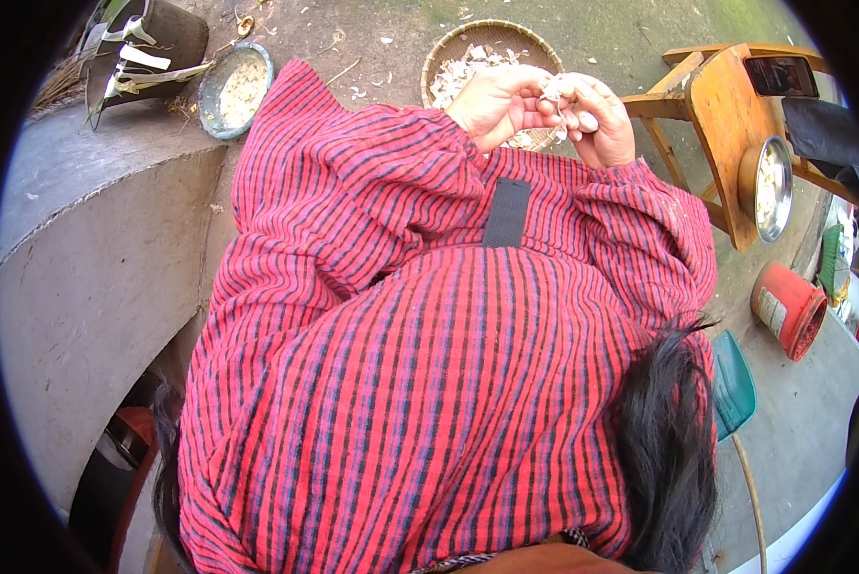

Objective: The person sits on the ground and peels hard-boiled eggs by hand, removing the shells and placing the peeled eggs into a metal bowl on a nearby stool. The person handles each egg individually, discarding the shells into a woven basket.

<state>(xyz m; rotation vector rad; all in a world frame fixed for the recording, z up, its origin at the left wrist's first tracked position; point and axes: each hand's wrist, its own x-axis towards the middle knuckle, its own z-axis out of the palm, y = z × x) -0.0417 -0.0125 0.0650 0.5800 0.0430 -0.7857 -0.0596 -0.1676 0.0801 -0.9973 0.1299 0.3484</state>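
Observation:
My left hand (497, 104) and my right hand (603, 118) meet over a round woven basket (436, 46). Between their fingertips is a white, papery piece of garlic (555, 87), pinched from both sides. A pale, smooth garlic clove (587, 122) shows against the curled fingers of my right hand. Thin strips of skin (561, 129) hang below the fingers. Loose garlic skins (465, 70) fill part of the basket, partly hidden behind my left hand. Red checked sleeves cover both arms down to the wrists.
A wooden stool (723, 107) at the right bears a phone (784, 76) and a steel bowl (781, 190) of pale cloves. A bluish bowl (217, 118) and dark bucket (185, 43) stand left, by a concrete ledge (113, 215). A red bucket (781, 308) and teal dustpan (734, 384) are lower right.

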